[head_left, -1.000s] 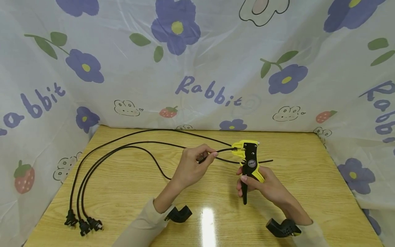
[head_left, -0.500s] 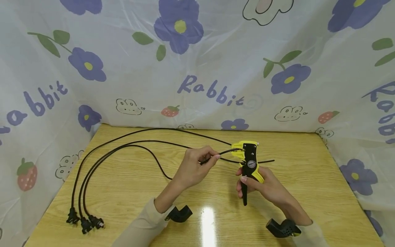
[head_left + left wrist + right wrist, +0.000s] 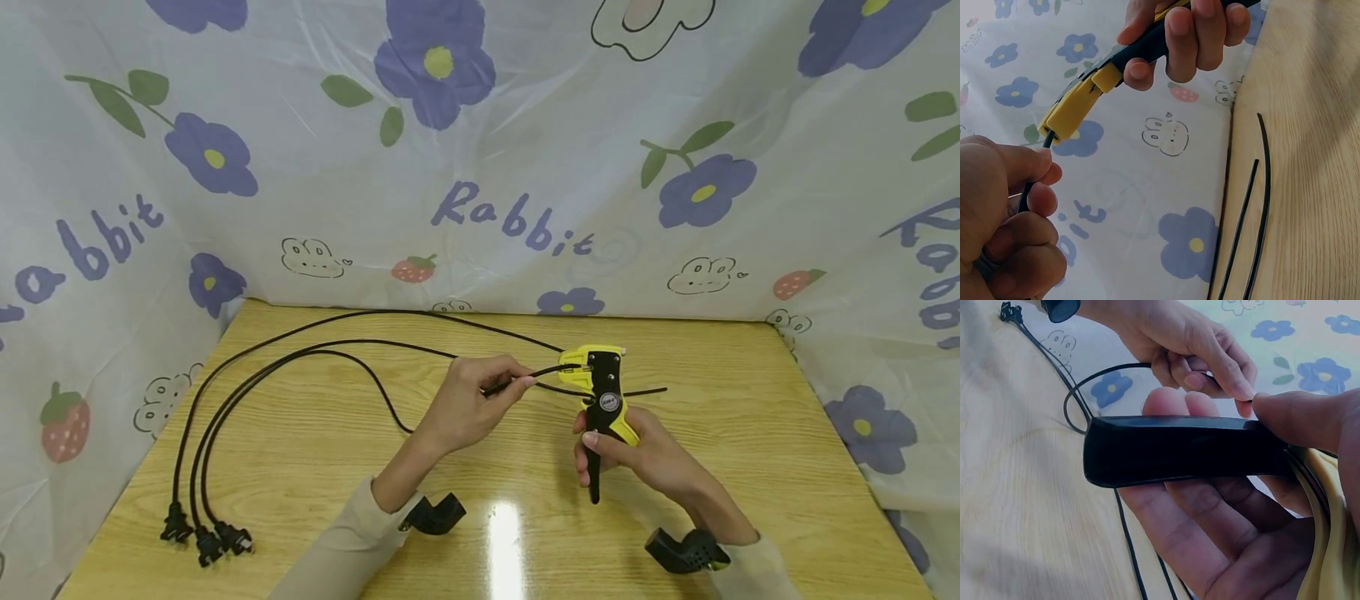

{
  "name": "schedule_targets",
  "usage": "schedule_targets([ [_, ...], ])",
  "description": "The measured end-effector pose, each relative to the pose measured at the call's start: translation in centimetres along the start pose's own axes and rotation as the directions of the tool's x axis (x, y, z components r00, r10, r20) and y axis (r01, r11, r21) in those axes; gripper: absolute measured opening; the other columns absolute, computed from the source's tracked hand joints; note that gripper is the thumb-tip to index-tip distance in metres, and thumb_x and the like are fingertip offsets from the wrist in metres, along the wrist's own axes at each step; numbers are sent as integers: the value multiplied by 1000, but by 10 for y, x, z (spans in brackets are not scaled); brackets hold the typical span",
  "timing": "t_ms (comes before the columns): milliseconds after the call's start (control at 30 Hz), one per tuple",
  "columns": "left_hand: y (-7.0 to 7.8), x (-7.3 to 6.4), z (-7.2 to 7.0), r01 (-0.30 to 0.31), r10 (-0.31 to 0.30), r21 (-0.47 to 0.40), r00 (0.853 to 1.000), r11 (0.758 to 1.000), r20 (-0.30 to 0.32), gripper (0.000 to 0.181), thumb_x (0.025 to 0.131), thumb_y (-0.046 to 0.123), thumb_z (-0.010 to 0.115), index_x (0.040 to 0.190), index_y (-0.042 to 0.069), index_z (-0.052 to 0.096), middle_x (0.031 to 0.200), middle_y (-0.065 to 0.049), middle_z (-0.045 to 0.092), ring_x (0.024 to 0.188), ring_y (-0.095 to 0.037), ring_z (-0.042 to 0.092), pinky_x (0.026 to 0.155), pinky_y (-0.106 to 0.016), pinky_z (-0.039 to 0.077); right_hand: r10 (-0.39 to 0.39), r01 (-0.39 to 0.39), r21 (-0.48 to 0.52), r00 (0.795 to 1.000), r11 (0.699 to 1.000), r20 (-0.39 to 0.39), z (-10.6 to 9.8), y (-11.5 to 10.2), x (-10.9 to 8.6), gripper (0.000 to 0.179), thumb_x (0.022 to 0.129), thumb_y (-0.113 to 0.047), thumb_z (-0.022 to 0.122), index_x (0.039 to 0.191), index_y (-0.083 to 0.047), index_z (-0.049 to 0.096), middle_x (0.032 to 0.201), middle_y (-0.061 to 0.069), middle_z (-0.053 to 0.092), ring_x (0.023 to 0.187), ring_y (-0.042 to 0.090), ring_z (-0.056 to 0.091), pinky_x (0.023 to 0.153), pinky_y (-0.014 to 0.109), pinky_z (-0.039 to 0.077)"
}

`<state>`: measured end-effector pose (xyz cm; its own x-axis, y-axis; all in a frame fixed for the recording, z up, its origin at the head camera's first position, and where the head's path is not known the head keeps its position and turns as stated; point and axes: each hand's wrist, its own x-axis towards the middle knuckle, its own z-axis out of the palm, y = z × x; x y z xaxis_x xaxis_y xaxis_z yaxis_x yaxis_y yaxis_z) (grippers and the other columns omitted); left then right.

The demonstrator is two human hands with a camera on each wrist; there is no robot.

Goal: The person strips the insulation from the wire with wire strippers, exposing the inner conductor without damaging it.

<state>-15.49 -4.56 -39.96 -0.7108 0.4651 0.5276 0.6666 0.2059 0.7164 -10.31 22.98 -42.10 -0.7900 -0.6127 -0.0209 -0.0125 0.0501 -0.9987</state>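
My left hand pinches a black power cable between thumb and fingers, a short way from its end. That end runs into the yellow head of a wire stripper, held upright over the table. My right hand grips the stripper around its black and yellow handles, thumb across the front. In the left wrist view the cable enters the yellow nose of the stripper; the tip inside is hidden. The right wrist view shows the black handle lying across my curled fingers.
Two more black cables, an outer one and an inner one, arc across the wooden table. Three black plugs lie together at the front left. A patterned cloth hangs behind and at both sides.
The stripper's head has shifted slightly left and down. My left fingertips have come a little closer to it. Both holds are unchanged, and the view has shifted a little.
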Motion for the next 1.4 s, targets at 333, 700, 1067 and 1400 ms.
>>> schedule_targets([
  [333,-4,-3,-3,-6,7,14,1000,1000,-22,11,100,14,68,97,11,79,61,6,54,48,-2,34,49,-19,29,13,-25,135,996,991,90,2,1,4,18,110,-12,47,121,2,52,94,13,65,83,31,72,80,61,57],
  [700,-2,-4,-3,2,-2,14,1000,1000,-10,11,100,14,69,99,11,79,59,6,52,49,-1,33,50,-19,30,25,-36,129,996,991,89,0,5,0,20,111,-13,46,122,2,51,101,17,70,86,31,74,80,60,57],
  [1067,-3,-3,-5,4,-4,13,1000,1000,-13,11,100,14,68,98,11,78,60,6,53,48,-3,33,49,-20,29,-35,25,153,998,988,61,7,12,7,16,110,-8,45,117,6,50,92,12,66,78,25,71,72,55,60],
  [1400,-4,-7,-6,10,-10,10,1000,1000,-22,12,100,14,68,99,12,79,59,5,53,47,-3,32,48,-21,29,-91,79,140,993,987,80,9,11,7,15,109,-3,44,114,11,48,89,14,65,75,24,71,67,56,59],
])
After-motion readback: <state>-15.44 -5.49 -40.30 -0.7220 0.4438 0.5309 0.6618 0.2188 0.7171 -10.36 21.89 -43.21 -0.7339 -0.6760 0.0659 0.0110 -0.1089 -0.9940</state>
